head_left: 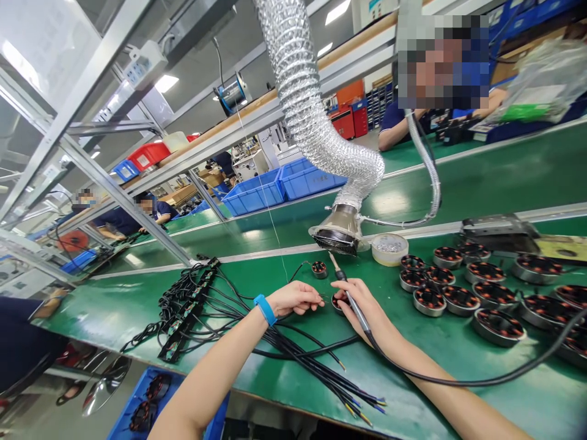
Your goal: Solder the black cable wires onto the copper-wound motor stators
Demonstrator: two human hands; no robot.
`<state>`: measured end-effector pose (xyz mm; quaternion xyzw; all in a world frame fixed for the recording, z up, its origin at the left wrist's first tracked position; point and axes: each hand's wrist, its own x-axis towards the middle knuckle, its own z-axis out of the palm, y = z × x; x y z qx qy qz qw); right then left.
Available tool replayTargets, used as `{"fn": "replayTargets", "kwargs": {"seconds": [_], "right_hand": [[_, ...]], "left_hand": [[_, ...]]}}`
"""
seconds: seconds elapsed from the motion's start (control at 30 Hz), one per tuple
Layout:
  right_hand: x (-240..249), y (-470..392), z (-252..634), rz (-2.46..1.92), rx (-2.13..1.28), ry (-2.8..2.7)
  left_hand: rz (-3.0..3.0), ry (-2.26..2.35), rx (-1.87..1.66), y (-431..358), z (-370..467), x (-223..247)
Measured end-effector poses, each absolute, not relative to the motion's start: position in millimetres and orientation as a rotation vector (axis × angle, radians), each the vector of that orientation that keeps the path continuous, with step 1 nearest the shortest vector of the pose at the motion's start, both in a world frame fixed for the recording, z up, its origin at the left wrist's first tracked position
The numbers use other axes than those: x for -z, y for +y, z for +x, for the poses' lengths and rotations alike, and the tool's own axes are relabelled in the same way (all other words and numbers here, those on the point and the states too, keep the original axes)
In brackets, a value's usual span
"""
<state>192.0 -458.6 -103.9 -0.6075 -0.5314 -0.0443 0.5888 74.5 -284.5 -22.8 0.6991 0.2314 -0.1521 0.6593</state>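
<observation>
Green workbench [545, 403] is running across the room beneath a slanting metal frame. Just between the two hands, a small motor stator [336, 304] is lying partly hidden behind the right fingers. The left hand [298, 298] is keeping its fingertips in a narrow pinch just left of that stator; whether they are gripping a fine wire, I cannot tell. The right hand [364, 299] is curling around a soldering iron [358, 313], its tip pointing up and away beyond the fingers. A blue wristband [265, 310] is circling the left wrist, and the iron's cord is trailing over the right forearm.

Just beyond the fingers, a second stator [320, 269] is resting with a dark lead attached. Black cables [293, 348] are passing under the left hand, their coloured ends fanning out nearer than the fingers; left of it, circuit boards [188, 311] are lying in a row. Right of the right hand, many stators [499, 327] are standing in a cluster. Farther past the fingers, a silver duct [302, 91] is hanging down to a fume hood [340, 225] beside a round tub [389, 249].
</observation>
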Motion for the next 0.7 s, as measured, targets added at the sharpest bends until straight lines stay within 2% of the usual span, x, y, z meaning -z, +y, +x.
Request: {"fn": "replayTargets", "kwargs": {"seconds": [0.27,0.4,0.6,0.7], "right_hand": [[93,-472,188,-1.48,0.128,-1.344],[85,-481,188,-1.541,0.251,-1.328],[75,-489,188,-1.66,0.401,-1.303],[69,-499,185,-1.72,0.543,-1.329]], "left_hand": [[1.692,0.5,0.095,-278,79,27],[1.747,0.556,-0.072,-266,91,29],[1.692,0.54,-0.078,-251,96,31],[1.682,0.549,-0.196,-254,98,39]]}}
